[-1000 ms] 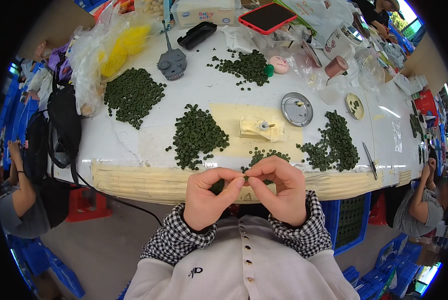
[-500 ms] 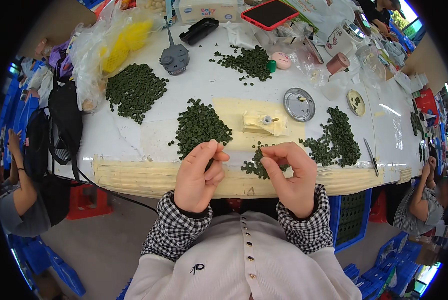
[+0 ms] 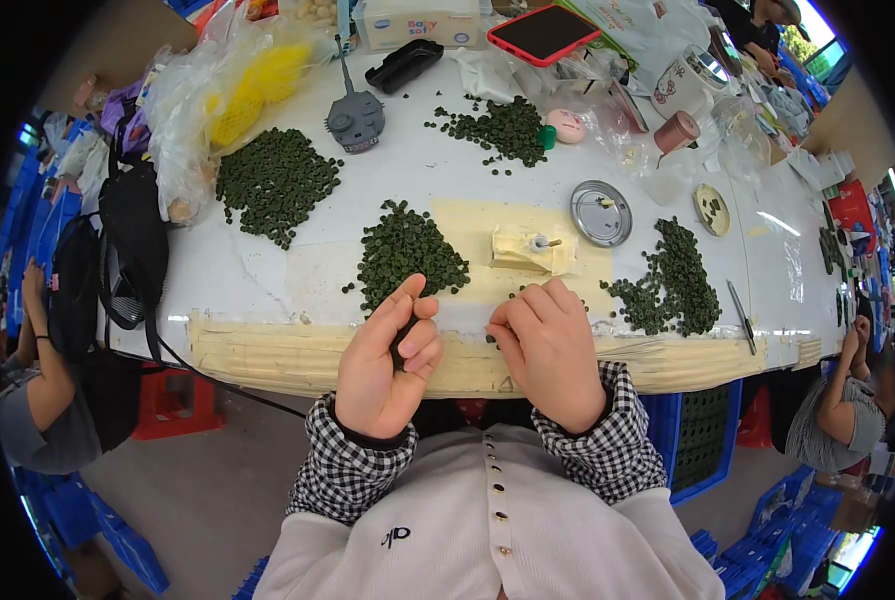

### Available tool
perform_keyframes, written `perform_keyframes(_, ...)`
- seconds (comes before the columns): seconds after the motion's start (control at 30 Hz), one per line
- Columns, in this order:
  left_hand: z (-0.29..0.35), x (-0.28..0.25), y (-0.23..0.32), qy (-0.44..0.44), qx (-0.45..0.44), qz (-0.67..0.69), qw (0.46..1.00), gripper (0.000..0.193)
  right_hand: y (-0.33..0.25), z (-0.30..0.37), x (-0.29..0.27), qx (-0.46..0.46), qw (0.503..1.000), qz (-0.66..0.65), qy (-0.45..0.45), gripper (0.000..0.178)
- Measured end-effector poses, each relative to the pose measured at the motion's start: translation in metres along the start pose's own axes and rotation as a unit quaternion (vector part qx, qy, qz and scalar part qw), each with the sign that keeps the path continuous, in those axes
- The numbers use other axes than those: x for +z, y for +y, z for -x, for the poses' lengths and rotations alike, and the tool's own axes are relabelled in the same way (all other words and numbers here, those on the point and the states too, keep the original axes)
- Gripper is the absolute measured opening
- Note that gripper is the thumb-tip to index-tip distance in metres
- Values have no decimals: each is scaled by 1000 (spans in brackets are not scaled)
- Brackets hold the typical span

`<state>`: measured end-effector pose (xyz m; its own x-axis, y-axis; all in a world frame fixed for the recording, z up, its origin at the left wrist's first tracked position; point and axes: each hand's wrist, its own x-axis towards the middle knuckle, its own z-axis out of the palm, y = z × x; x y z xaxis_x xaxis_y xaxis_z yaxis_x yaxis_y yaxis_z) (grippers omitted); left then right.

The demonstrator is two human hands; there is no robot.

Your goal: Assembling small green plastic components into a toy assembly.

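Observation:
My left hand (image 3: pixel 380 362) is at the table's front edge, thumb side up, its fingers curled around a few small dark green pieces (image 3: pixel 403 345). My right hand (image 3: pixel 548 345) lies palm down beside it, fingers bent onto a small heap of the same green pieces that it mostly hides. Its fingertips are hidden. Just beyond my left hand lies a larger pile of green pieces (image 3: pixel 408 250). A small taped block with a metal pin (image 3: pixel 530 248) sits on the cream tape patch beyond my right hand.
More green piles lie at the left (image 3: pixel 276 180), far middle (image 3: pixel 498 125) and right (image 3: pixel 673 280). A round metal lid (image 3: pixel 601 213), grey toy tank (image 3: pixel 356 118), red phone (image 3: pixel 543 30), pink spool (image 3: pixel 676 130) and black bag (image 3: pixel 128 250) are around. Other people sit at both sides.
My hands, pinched together over my lap, came apart. The left one went left and stayed at the table edge; the right one dropped palm down onto the small heap.

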<state>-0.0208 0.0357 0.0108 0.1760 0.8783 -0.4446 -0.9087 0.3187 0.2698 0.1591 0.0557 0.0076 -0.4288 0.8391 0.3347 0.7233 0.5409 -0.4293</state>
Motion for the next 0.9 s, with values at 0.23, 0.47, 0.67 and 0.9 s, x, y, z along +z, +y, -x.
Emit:
perform_keyframes(0.23,0,-13,-2,-66,-35,-46,996,23,2,2,8,16,1000,-11,5,11)
perform_keyframes(0.47,5,1,-11,-43,-43,-91,994,24,2,7,-7,48,987,-148,48,10)
perform_keyframes(0.67,5,3,-17,-54,-48,-124,990,26,5,8,-7,63,983,-160,60,11)
perform_keyframes(0.9,0,-8,-24,-96,-51,-141,984,22,8,5,-5,75,975,-180,103,12)
